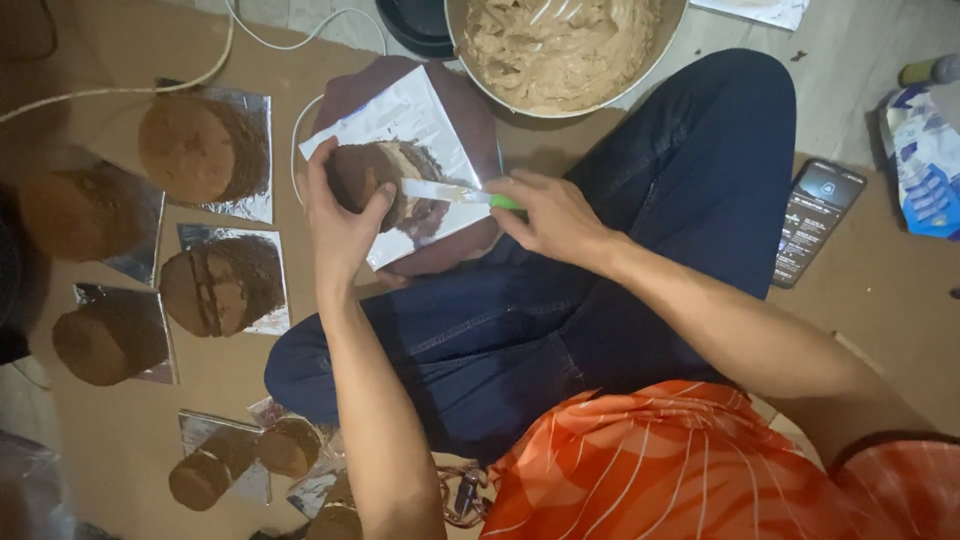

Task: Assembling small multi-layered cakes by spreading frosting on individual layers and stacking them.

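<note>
My left hand (338, 215) grips the side of a small round brown cake (385, 172) that stands on a square silver board (420, 115) atop a dark round turntable (470, 110). My right hand (545, 212) holds a spatula with a green handle (455, 193); its pale blade lies flat against the top of the cake. Dark frosting smears the board beside the cake. I sit cross-legged in blue jeans, the turntable against my knees.
A large metal bowl of tan cream (560, 45) stands just beyond the turntable. Several brown cakes on silver boards (205, 150) lie on the cardboard floor at left. A phone (818, 220) and a blue-white packet (925, 160) lie at right. A white cable (150, 88) crosses the top left.
</note>
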